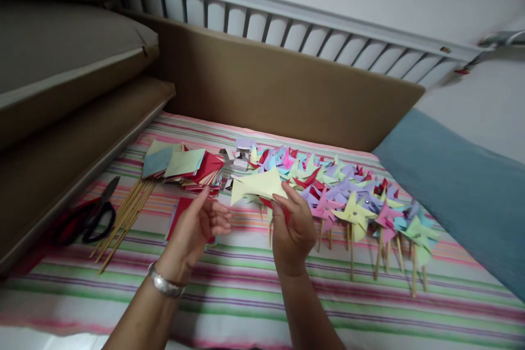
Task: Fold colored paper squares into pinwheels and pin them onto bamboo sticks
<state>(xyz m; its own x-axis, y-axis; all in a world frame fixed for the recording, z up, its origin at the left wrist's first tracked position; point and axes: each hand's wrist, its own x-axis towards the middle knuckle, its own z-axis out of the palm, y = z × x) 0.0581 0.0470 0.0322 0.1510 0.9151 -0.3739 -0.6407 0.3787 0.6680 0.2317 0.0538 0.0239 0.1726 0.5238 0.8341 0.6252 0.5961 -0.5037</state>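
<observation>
My right hand (293,224) pinches a pale yellow paper piece (258,183), its edges curled and cut, between thumb and fingers. To its left my left hand (200,221) hovers with fingers apart and nothing in it, a silver bracelet on the wrist. Beneath that hand lies a red paper sheet (177,217), partly covered. Beyond it sit stacks of coloured paper squares (184,163), red, yellow and blue. Finished paper pinwheels (355,213) on wooden sticks crowd the cloth right of my right hand.
Black-handled scissors (96,219) and several thin wooden sticks (127,213) lie at the left. Small grey-white boxes (238,159) stand behind the paper. A brown board (266,82) and white radiator (279,30) close the back; cushions (74,54) rise on the left. Striped cloth (229,290) covers the surface.
</observation>
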